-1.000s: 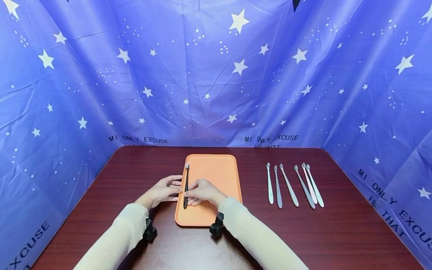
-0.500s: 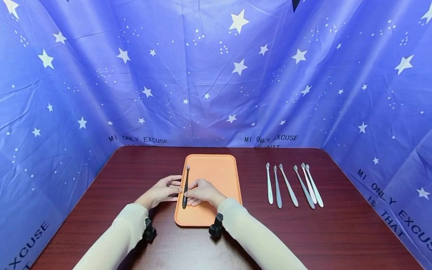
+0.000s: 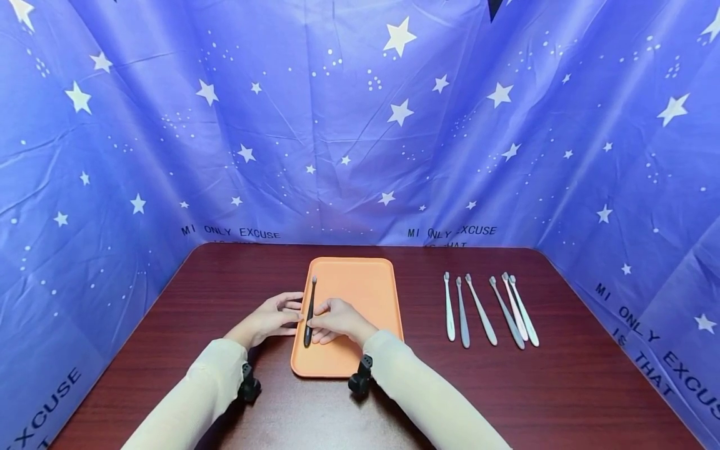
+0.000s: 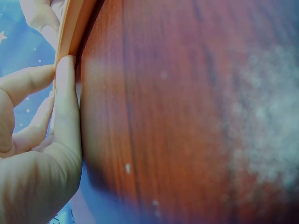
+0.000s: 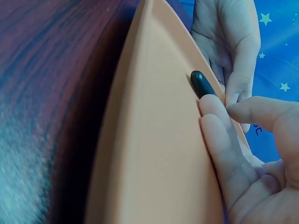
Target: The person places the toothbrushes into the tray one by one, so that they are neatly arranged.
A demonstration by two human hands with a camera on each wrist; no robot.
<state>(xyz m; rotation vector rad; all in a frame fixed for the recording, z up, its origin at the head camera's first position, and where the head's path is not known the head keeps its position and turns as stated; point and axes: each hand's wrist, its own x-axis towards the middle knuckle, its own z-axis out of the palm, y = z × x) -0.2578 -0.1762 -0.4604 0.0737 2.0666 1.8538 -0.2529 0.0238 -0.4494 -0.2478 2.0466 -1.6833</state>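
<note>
An orange tray [image 3: 365, 294] lies on the dark red table. A black toothbrush [image 3: 310, 306] lies lengthwise along the tray's left rim, head pointing away from me. My right hand [image 3: 316, 321] rests inside the tray and pinches the brush handle between thumb and fingers; the handle's rounded end [image 5: 201, 84] shows just past my fingertips [image 5: 212, 105]. My left hand [image 3: 294, 312] lies on the table at the tray's left edge [image 4: 70, 32], its straight fingers [image 4: 65, 107] against the rim, close to the brush.
Several pale toothbrushes [image 3: 484, 309] lie in a row on the table [image 3: 225, 275] to the tray's right. Blue star-print cloth [image 3: 360, 125] walls the table at the back and both sides. Small black camera mounts [image 3: 360, 380] sit at both wrists.
The black toothbrush has shifted very slightly along the tray's left rim. Both hands stay where they were.
</note>
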